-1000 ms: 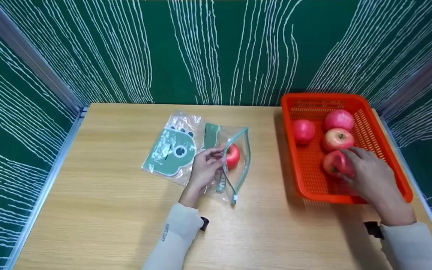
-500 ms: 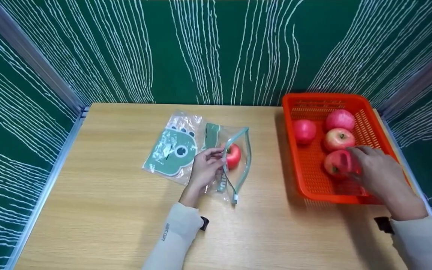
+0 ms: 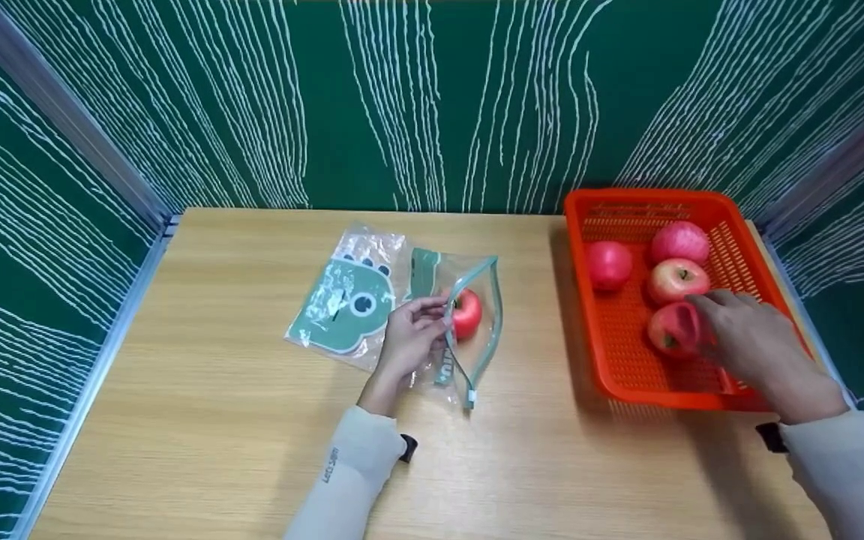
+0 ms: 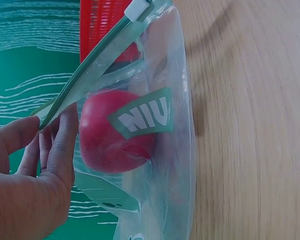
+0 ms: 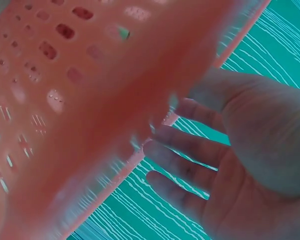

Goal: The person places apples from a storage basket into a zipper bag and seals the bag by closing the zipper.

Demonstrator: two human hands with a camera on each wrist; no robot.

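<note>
Head view: five apples are in sight, along with two clear bags and one red basket [image 3: 592,322], all on one wooden table [image 3: 199,420]. Four apples lie in the basket, at the right: a left apple [image 3: 609,265], a far apple [image 3: 680,241], a middle apple [image 3: 678,281] and a near apple [image 3: 670,330]. The fifth, the bagged apple [image 3: 466,315], lies inside the zip bag [image 3: 499,315], whose mouth gapes toward the right. The flat bag [image 3: 349,300], printed with a green animal, lies just left of it. The left hand [image 3: 411,337] reaches from the near side, thumb and fingers clamped on the zip bag's left edge. The right hand [image 3: 751,341] slants over the basket's near right part, fingertips at the near apple; contact is unclear.

Left wrist view: thumb and fingers pinch the green zip edge, with the one apple behind the film.

Right wrist view: three fingers extend nearly straight, thumb apart from them; the blurred basket rim hides some fingertips.
</note>
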